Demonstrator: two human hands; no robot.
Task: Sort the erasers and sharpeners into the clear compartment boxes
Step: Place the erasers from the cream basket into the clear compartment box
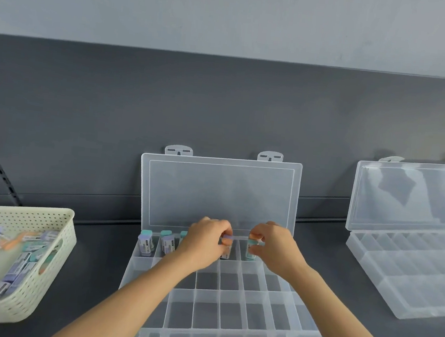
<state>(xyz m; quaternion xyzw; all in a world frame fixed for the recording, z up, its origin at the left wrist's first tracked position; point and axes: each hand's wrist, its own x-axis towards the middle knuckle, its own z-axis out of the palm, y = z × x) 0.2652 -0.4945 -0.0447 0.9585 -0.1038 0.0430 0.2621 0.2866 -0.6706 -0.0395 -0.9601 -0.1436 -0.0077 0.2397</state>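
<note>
Dark grey shelf point(97, 251) and back panel fill the frame. At its centre sits the clear compartment box point(227, 319), its lid point(218, 192) propped upright behind. The left hand point(205, 239) pinches a purple-topped eraser point(225, 252) with curled fingers. Just to its right, the right hand point(276, 246) pinches a teal-topped eraser point(251, 252). Both erasers are over top-row compartments. The hands crowd each other, so a knuckle could nudge the lid forward or tip the standing erasers point(145, 242) at the row's left. An eraser going in tilted could catch on a divider. At lower left, a cream perforated basket point(19, 208) holds the unsorted pieces. A second clear box point(409, 284) lies open at the right edge, well apart. Nothing blocks the lower rows.
</note>
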